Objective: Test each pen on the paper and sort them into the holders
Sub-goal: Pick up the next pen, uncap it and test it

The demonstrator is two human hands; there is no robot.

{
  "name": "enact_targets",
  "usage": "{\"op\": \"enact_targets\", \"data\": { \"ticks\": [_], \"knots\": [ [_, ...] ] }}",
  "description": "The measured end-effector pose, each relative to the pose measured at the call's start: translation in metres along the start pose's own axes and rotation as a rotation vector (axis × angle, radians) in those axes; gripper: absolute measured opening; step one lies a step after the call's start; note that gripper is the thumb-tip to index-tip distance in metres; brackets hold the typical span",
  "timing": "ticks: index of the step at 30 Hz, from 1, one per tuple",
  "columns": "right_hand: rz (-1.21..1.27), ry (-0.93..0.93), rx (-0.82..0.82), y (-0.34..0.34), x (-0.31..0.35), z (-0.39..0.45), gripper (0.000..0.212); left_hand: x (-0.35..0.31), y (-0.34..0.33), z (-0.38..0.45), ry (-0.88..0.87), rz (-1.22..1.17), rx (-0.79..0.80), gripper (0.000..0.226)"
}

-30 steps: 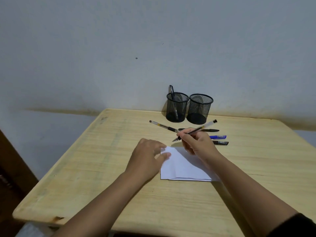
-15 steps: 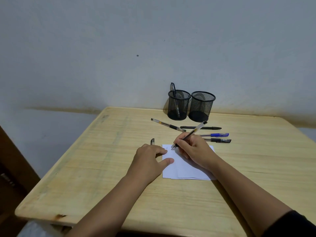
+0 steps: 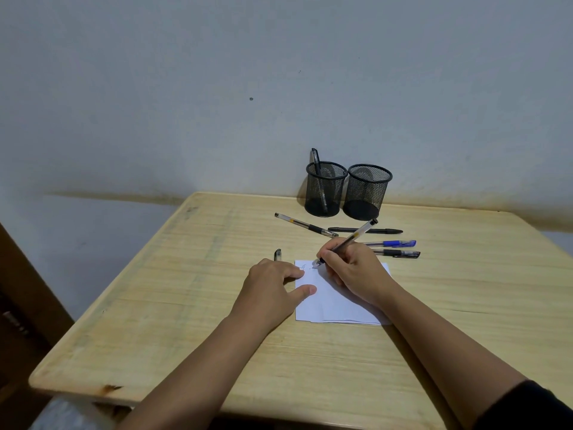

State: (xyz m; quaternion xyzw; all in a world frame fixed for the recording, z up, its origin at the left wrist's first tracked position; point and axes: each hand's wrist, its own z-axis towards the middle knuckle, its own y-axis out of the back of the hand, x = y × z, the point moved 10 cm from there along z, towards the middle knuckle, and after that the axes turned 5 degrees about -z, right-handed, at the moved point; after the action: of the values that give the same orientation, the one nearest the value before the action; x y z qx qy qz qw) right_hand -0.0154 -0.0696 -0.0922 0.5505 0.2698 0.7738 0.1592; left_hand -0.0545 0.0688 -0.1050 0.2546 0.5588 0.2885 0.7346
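Note:
My right hand (image 3: 353,271) grips a clear-barrelled pen (image 3: 356,235), its tip touching the top left corner of the white paper (image 3: 331,305), where faint scribbles show. My left hand (image 3: 273,290) lies flat on the table, thumb and fingertips pressing the paper's left edge. A pen cap (image 3: 277,254) lies just beyond that hand. Several pens lie behind the paper: a clear one with a black grip (image 3: 305,225), a black one (image 3: 366,230), a blue-capped one (image 3: 390,243) and a black-capped one (image 3: 400,253). Two black mesh holders stand by the wall; the left holder (image 3: 325,189) has one pen in it, while the right holder (image 3: 367,190) looks empty.
The wooden table (image 3: 192,321) stands against a pale wall, with its left and near edges in view. A dark wooden piece (image 3: 21,290) stands to the left of the table.
My right hand brought the pen down from above the paper to its top left corner and made marks. My left hand shifted slightly, uncovering the pen cap on the table.

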Motion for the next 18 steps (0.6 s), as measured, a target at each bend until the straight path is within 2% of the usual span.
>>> {"op": "enact_targets", "data": {
  "ticks": [5, 8, 15, 18],
  "knots": [
    [0.02, -0.014, -0.004, 0.0008, -0.0016, -0.0002, 0.033, -0.0021, 0.0001, -0.0001, -0.011, 0.013, -0.001, 0.044],
    [0.022, -0.002, -0.015, 0.0015, -0.0006, -0.0002, 0.039, -0.0006, -0.0001, 0.0, -0.007, 0.004, -0.002, 0.044],
    [-0.015, -0.011, -0.031, 0.002, -0.0022, 0.0003, 0.04, 0.0023, -0.0012, 0.0004, 0.001, 0.008, -0.011, 0.043],
    [-0.019, -0.045, -0.052, 0.0046, -0.0067, 0.001, 0.029, 0.0005, -0.0001, -0.0002, -0.005, 0.023, -0.012, 0.042]
  ]
}}
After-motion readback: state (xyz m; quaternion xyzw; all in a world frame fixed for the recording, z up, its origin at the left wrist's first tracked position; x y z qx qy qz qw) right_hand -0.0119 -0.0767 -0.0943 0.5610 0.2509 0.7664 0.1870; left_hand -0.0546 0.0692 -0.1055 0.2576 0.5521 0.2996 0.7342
